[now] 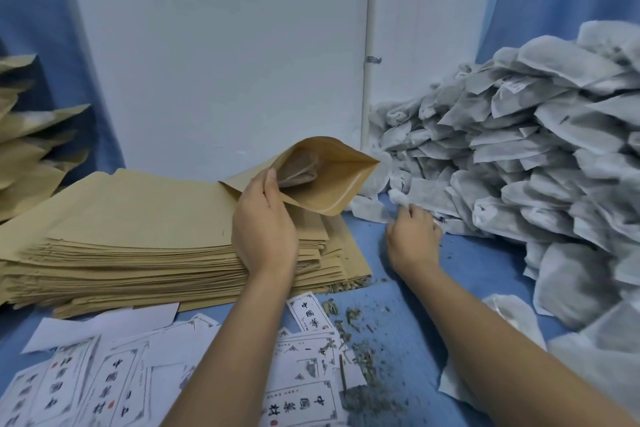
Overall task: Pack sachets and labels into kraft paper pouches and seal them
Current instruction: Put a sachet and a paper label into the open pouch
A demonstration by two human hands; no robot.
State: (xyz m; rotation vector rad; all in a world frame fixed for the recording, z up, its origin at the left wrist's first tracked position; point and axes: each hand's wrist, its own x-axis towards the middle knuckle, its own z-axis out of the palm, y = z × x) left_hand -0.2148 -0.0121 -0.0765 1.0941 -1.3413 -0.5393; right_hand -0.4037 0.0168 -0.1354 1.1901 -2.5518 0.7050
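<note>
While a stack [138, 236] of flat pouches lies at the left of the surface [467, 263], with labels [114, 381] strewn in front of it, the left hand [265, 229] holds one pouch [332, 184] above the stack's right end, its fingers pinching the near lip so the mouth gapes toward the right; a sachet [298, 170] already sits inside; the right hand [412, 236] reaches to the foot of the sachet pile [536, 149], fingers [403, 210] bent onto a sachet there, though a firm pinch I cannot tell; pulling from the bottom could bring the heap sliding down, and a torn sachet would add to the crumbs [356, 340] on the surface.
</note>
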